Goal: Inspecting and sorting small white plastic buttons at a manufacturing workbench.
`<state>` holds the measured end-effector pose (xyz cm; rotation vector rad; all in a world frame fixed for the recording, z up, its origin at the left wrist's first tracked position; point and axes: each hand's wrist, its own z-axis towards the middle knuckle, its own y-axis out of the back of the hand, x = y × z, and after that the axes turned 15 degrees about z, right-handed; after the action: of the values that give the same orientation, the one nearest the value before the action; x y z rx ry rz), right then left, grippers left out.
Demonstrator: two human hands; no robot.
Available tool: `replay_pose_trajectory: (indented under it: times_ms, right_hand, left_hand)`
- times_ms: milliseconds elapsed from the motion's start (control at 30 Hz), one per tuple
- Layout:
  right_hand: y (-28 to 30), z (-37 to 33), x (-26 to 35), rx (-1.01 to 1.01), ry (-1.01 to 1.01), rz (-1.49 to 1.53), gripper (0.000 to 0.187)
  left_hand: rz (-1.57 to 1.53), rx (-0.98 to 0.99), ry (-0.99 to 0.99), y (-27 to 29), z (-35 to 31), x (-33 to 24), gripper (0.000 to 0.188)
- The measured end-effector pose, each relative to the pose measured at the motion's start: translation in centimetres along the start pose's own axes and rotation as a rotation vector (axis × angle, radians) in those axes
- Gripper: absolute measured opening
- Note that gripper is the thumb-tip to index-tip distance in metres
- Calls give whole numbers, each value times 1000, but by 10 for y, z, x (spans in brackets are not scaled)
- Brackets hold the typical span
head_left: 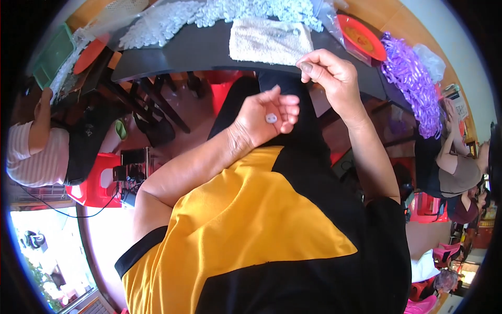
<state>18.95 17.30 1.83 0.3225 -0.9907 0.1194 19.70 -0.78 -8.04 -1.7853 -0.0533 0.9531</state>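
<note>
My left hand [264, 116] is turned palm up above my lap, with its fingers loosely curled. A small white piece [271, 118] with darker spots lies in its palm. My right hand [333, 78] is raised at the table's near edge, thumb and fingertips pinched together. Anything in that pinch is too small or hidden to make out. Just beyond those fingertips a folded cream towel [266, 41] lies on the dark table [178, 55].
White pieces [167, 25] are heaped along the table's far side. On the right are a red-orange plate [361, 37] and a bundle of shiny purple strips [413, 83]. A green basket [55, 55] stands far left. Other people sit at left [39, 152] and right [460, 170].
</note>
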Motion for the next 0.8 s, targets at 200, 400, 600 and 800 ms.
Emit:
replay_pose_trajectory:
  times_ms: [200, 400, 600, 800]
  right_hand:
    - [-10, -8, -12, 85, 263, -345, 7]
    - [-25, -21, -15, 154, 446, -561, 16]
    - [-35, -29, -19, 194, 479, -531, 20]
    - [-38, -36, -26, 218, 507, -496, 19]
  left_hand:
    - [-162, 154, -106, -6, 3, -22, 81]
    - [-268, 144, -133, -15, -7, -19, 93]
    - [-160, 66, -164, -27, -11, -20, 95]
    - [-155, 9, -172, -38, -17, -15, 97]
